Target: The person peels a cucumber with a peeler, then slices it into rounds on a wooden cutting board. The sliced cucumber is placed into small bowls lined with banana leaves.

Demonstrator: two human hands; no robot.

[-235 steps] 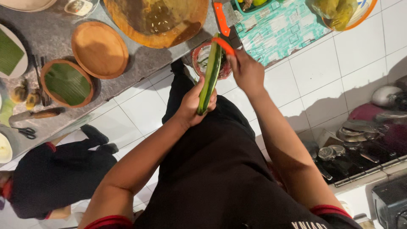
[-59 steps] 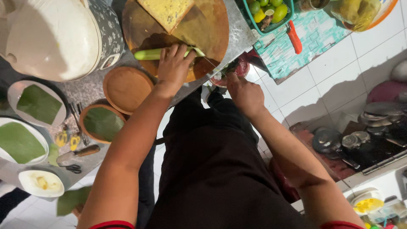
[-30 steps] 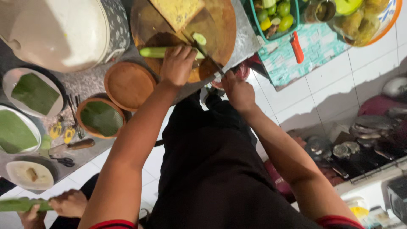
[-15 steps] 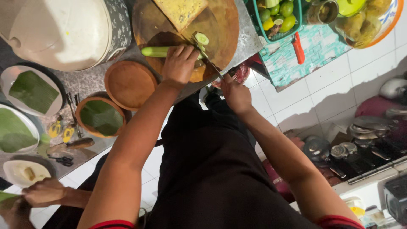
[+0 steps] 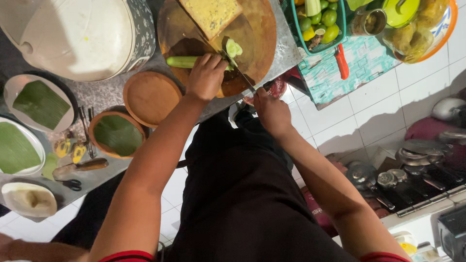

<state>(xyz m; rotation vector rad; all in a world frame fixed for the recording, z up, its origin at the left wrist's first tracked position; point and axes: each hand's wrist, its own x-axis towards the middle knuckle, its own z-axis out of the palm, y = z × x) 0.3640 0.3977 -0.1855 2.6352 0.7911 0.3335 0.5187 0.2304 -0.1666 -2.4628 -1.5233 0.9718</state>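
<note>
My left hand [image 5: 206,76] presses a long green cucumber [image 5: 180,61] onto a round wooden cutting board [image 5: 259,29]. My right hand [image 5: 269,109] grips a knife [image 5: 238,73] by its handle, and the blade lies across the cucumber's cut end. A few pale green cucumber slices [image 5: 234,47] lie on the board just past the blade. A yellow-brown rectangular slab [image 5: 211,14] rests at the far side of the board.
A large white lidded pot [image 5: 73,34] stands at far left. Wooden bowls [image 5: 150,99] and plates lined with green leaf [image 5: 41,104] sit along the grey counter [image 5: 107,92]. A teal basket of limes [image 5: 323,24], an orange-handled peeler [image 5: 341,60] and a stove [image 5: 427,170] lie right.
The peeler has been put down and the cucumber laid on the board. My right hand now cuts with the knife; slices have gathered. Another person's hand at lower left has drawn back.
</note>
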